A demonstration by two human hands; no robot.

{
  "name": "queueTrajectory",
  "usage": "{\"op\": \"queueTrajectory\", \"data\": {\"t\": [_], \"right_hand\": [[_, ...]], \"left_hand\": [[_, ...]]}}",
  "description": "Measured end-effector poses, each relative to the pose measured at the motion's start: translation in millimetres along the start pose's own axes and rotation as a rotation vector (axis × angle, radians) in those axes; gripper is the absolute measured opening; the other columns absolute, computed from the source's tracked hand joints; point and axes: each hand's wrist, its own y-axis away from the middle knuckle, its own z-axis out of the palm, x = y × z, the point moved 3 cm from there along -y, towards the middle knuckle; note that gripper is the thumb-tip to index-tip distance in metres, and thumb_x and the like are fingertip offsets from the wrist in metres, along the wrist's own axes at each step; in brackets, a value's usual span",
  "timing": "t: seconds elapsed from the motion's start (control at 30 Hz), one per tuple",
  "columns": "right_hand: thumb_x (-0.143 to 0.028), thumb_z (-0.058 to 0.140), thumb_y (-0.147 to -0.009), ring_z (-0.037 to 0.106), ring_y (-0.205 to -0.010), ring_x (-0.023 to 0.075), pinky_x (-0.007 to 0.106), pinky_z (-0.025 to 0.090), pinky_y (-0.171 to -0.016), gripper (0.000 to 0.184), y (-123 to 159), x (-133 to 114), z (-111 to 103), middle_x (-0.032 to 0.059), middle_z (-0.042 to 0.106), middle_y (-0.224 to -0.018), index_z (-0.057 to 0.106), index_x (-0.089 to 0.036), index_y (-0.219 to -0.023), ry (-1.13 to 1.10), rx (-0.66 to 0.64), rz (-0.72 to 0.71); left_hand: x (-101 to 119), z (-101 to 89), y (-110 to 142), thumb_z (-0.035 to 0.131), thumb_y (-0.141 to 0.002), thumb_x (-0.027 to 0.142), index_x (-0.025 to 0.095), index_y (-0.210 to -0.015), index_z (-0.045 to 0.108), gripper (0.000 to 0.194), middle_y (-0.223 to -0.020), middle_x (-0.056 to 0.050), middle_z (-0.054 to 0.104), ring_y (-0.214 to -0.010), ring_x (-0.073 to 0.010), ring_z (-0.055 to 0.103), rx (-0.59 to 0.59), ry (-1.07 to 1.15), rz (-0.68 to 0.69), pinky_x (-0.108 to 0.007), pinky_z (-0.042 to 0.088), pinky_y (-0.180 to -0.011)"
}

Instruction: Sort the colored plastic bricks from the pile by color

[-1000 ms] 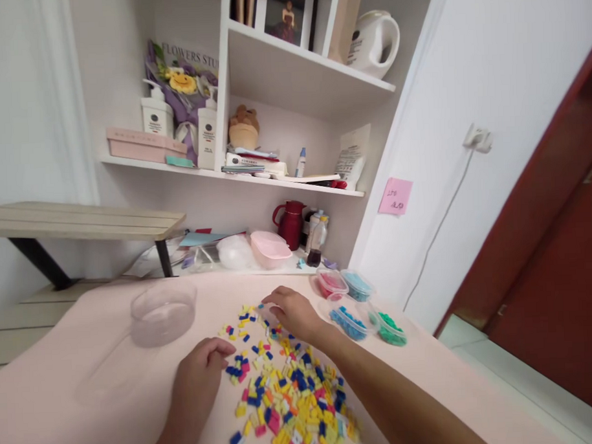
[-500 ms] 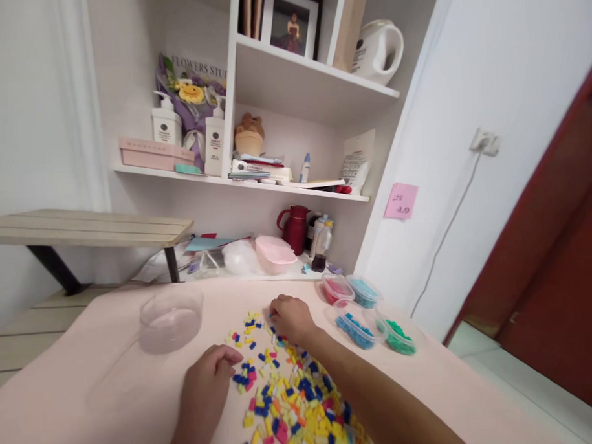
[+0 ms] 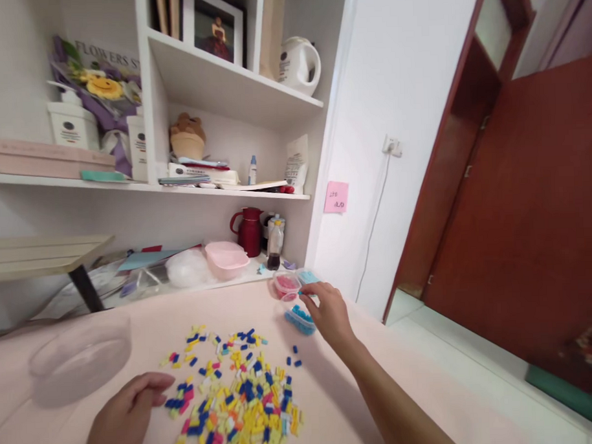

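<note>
My right hand (image 3: 328,311) is above the small plastic tubs, thumb and forefinger pinching a small blue toy brick (image 3: 300,293). Just below its fingertips is a clear tub of blue bricks (image 3: 299,320). Behind that stand a tub of pink bricks (image 3: 286,285) and one of light blue bricks (image 3: 307,276), partly covered by my hand. My left hand (image 3: 128,409) rests on the table with loosely extended fingers, beside a spread of mixed small bricks (image 3: 248,405) in yellow, dark blue, pink and white. Nothing shows in that hand.
A clear round tub (image 3: 82,352) sits at left on the pink tabletop (image 3: 331,408). Along the back are a pink box (image 3: 227,260), a red jug (image 3: 250,231) and a bottle of dark liquid (image 3: 275,245). A wooden ledge (image 3: 45,256) juts in at left.
My right hand has moved from the far edge of the brick spread rightward to above the tubs, with a small blue brick. The camera view has turned right; my left hand stays beside the bricks.
</note>
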Motion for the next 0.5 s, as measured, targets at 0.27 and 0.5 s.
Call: {"op": "queueTrajectory", "data": {"t": [0.27, 0.5], "right_hand": [[-0.025, 0.061, -0.09, 0.059, -0.094, 0.0239, 0.037, 0.037, -0.083, 0.011, 9.7, 21.9, 2.1, 0.003, 0.073, -0.094, 0.072, -0.025, -0.091, 0.039, 0.048, 0.098], [-0.023, 0.057, -0.091, 0.055, -0.104, 0.0268, 0.041, 0.038, -0.086, 0.022, 13.1, 49.3, 7.0, 0.0066, 0.071, -0.108, 0.072, -0.027, -0.105, 0.169, -0.071, 0.124]], "left_hand": [[-4.1, -2.7, 2.3, 0.044, -0.068, 0.036, 0.026, -0.079, 0.071, 0.03, -0.086, -0.003, 0.078, -0.101, -0.0297, 0.067, -0.007, -0.104, -0.024, -0.041, 0.046, -0.094], [4.2, 2.9, 5.8, 0.044, -0.068, 0.035, 0.025, -0.077, 0.071, 0.03, -0.085, -0.004, 0.077, -0.092, -0.0273, 0.068, -0.042, -0.107, -0.049, -0.038, 0.047, -0.09]]}}
